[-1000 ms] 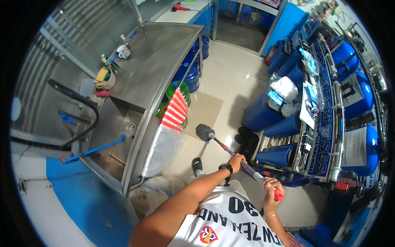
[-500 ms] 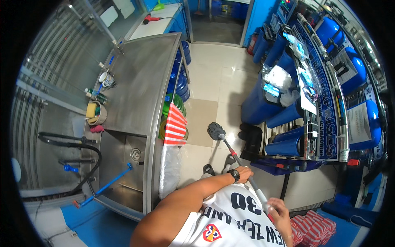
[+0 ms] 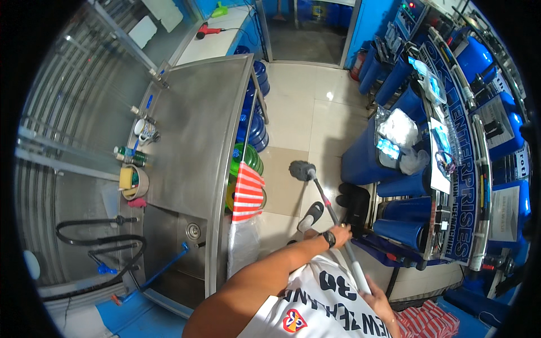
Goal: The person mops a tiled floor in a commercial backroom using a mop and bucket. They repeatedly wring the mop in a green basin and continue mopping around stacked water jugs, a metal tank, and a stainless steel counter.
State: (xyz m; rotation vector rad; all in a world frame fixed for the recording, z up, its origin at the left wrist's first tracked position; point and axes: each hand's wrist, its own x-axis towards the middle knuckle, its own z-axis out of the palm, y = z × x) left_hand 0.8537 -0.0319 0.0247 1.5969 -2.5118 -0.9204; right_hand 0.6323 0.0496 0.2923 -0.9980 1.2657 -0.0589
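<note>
Beige tiled floor [image 3: 293, 121] under mop [image 3: 302, 170] — both hands' fingers closed on handle: left hand [image 3: 340, 232], right hand [image 3: 378, 301].

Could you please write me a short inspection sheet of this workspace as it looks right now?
Surface: pale tiled floor, bare in the middle; steel counter with a sink on the person's left.
Job's things: mop, grey head on the tiles, handle slanting back to the person.
Clutter: cups and bottles at the counter's back edge; red-and-white striped cloth hanging off its front.
Grippers: left hand gripping the mop handle midway; right hand gripping it near the top.
Cables: black hose looped beside the sink.
Surroundings: blue water containers and shelving on the right; open doorway ahead.
</note>
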